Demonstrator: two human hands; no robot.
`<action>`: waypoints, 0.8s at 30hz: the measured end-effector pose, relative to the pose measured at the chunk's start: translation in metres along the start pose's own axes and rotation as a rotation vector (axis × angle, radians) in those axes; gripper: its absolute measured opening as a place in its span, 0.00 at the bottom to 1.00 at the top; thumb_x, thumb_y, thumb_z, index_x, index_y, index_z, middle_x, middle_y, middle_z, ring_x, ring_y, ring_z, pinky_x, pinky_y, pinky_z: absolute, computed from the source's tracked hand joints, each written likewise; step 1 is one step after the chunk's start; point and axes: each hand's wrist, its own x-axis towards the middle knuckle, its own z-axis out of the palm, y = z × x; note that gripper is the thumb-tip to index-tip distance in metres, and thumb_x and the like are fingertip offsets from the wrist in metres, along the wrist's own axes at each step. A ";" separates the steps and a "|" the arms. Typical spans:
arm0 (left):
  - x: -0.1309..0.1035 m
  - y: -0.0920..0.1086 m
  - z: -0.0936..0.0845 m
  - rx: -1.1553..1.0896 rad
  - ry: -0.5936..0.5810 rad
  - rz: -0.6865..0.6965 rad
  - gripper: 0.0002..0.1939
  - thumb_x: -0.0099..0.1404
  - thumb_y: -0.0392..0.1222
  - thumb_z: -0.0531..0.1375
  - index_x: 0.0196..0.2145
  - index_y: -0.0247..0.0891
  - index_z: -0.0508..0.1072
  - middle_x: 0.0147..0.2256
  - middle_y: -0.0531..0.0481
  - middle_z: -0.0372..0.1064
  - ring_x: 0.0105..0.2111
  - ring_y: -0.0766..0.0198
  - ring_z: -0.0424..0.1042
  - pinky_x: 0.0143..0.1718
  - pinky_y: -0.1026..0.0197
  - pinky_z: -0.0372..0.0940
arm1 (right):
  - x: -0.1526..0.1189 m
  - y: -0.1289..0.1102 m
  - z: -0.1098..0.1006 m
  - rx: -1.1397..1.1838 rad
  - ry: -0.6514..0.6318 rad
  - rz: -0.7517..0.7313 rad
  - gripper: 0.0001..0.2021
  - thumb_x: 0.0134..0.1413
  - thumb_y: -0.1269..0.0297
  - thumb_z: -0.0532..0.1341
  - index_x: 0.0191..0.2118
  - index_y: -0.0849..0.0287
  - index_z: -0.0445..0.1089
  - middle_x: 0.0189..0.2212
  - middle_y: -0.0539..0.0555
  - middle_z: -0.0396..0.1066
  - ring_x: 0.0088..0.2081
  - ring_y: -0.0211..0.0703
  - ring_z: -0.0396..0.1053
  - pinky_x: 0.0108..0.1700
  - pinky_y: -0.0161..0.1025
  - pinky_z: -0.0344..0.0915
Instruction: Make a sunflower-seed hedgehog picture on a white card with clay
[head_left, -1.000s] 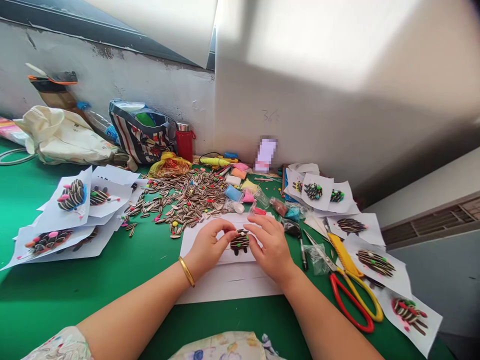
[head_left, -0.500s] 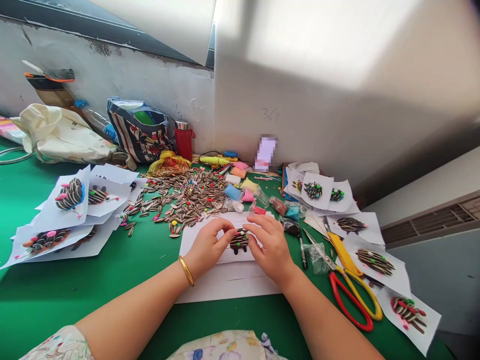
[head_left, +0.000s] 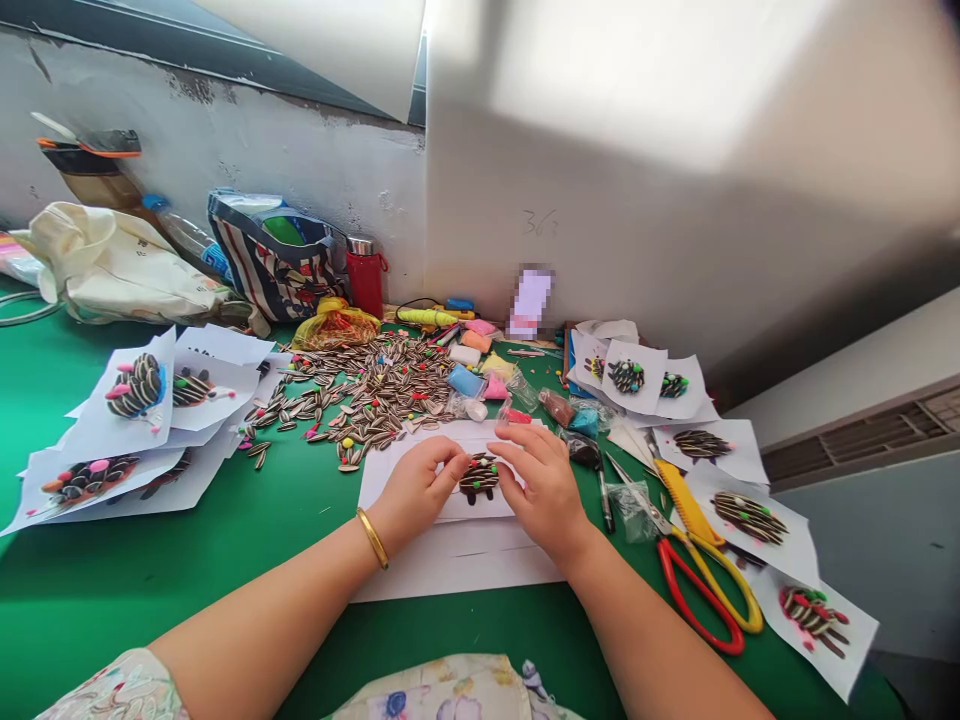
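Note:
A small hedgehog-like figure of striped sunflower seeds, with green, red and white dots and dark feet, lies on a white paper sheet. At its left edge, my left hand is closed in a pinch, thumb and forefinger tips together; anything between them is hidden. My right hand curves around the figure's right side, fingers apart and thumb beside its edge. I cannot tell whether that thumb touches it. More white sheets lie underneath, towards me.
Loose sunflower seeds spread beyond my hands, beside clay packets. Scissors, a yellow cutter and a black pen lie right. Papers bearing seed figures are at left and right. A red flask stands behind.
My right fingers have lifted and spread slightly, and a little more of the seed figure shows between my hands. The left hand has barely moved. The whole view has shifted slightly.

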 end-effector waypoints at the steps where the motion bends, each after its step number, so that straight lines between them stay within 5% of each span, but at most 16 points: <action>1: 0.000 -0.001 0.000 -0.002 -0.013 0.004 0.15 0.71 0.48 0.53 0.30 0.39 0.70 0.29 0.52 0.69 0.31 0.63 0.67 0.36 0.61 0.62 | 0.000 0.000 0.001 0.000 0.000 -0.002 0.14 0.60 0.73 0.58 0.49 0.52 0.72 0.51 0.54 0.73 0.54 0.49 0.67 0.57 0.53 0.61; 6: -0.002 -0.002 0.001 -0.027 -0.009 0.006 0.13 0.72 0.47 0.52 0.36 0.39 0.72 0.34 0.51 0.71 0.36 0.62 0.68 0.41 0.60 0.62 | -0.001 0.002 0.003 0.002 0.002 0.000 0.14 0.60 0.72 0.59 0.49 0.51 0.72 0.50 0.53 0.73 0.54 0.49 0.67 0.56 0.52 0.62; 13: -0.003 0.004 0.000 -0.057 -0.052 -0.023 0.16 0.69 0.52 0.56 0.30 0.38 0.71 0.30 0.51 0.71 0.32 0.62 0.68 0.36 0.60 0.63 | -0.001 -0.004 0.004 0.085 -0.003 -0.023 0.11 0.60 0.69 0.61 0.47 0.51 0.73 0.49 0.53 0.73 0.53 0.48 0.67 0.56 0.51 0.63; 24: -0.004 0.005 0.004 0.066 -0.129 0.100 0.29 0.72 0.59 0.47 0.25 0.38 0.72 0.23 0.51 0.67 0.27 0.64 0.65 0.31 0.62 0.59 | 0.000 -0.020 0.005 0.222 -0.021 0.059 0.04 0.61 0.61 0.62 0.38 0.51 0.75 0.42 0.54 0.76 0.49 0.49 0.70 0.53 0.51 0.66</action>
